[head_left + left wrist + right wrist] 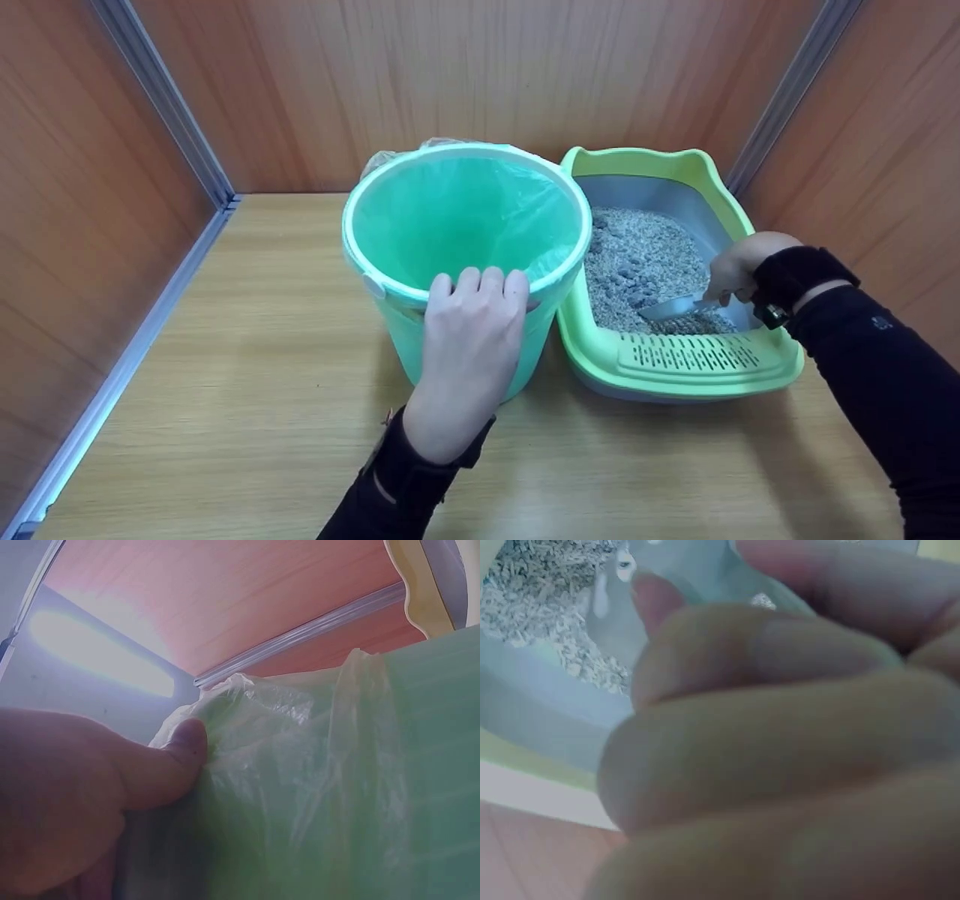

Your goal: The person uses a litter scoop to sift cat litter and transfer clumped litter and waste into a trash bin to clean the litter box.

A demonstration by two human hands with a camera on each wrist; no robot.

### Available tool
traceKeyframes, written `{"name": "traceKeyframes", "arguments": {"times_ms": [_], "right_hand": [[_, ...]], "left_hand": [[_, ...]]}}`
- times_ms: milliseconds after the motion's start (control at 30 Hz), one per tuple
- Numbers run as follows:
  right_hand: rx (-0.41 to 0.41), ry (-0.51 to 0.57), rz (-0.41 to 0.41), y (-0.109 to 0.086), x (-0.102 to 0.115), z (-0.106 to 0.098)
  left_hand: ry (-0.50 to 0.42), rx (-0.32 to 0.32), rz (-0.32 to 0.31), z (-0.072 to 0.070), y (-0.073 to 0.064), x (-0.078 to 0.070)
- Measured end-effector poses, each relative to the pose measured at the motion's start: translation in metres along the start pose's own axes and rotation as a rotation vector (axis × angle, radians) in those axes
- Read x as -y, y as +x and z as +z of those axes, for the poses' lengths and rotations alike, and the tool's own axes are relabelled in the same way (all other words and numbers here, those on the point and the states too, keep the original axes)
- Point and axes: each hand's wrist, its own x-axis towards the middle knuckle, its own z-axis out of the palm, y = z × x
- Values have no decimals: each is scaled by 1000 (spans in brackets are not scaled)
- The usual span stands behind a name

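My left hand [474,330] grips the near rim of a mint-green trash bin [405,330], fingers over the edge and thumb outside. A clear plastic bag [547,199] lines the bin, and its crinkled edge folds down outside, where the left wrist view shows my thumb on the plastic [277,757]. To the right, my right hand [750,262] holds a grey-blue litter scoop [673,307] by its handle. The scoop's blade dips into grey cat litter [637,247] near the front of the litter box [690,379]. Curled fingers cover most of the handle in the right wrist view.
The litter box has a raised lime-green rim and a slotted front ledge [688,352]. It stands right beside the bin on a light wood floor [262,375]. Wood-grain panels [480,75] with metal corner strips [169,105] enclose the back and both sides.
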Motion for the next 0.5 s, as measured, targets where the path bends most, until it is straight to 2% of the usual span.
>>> {"name": "traceKeyframes", "arguments": {"times_ms": [100, 300, 400, 500], "right_hand": [[-2, -93, -25, 9, -3, 1], [67, -349, -131, 29, -2, -1], [88, -414, -171, 38, 1, -3], [90, -428, -186, 45, 2, -4]], "left_hand": [[5, 2, 0, 0, 0, 0], [-2, 15, -1, 0, 0, 1], [1, 17, -4, 0, 0, 1], [1, 16, -5, 0, 0, 1]]}}
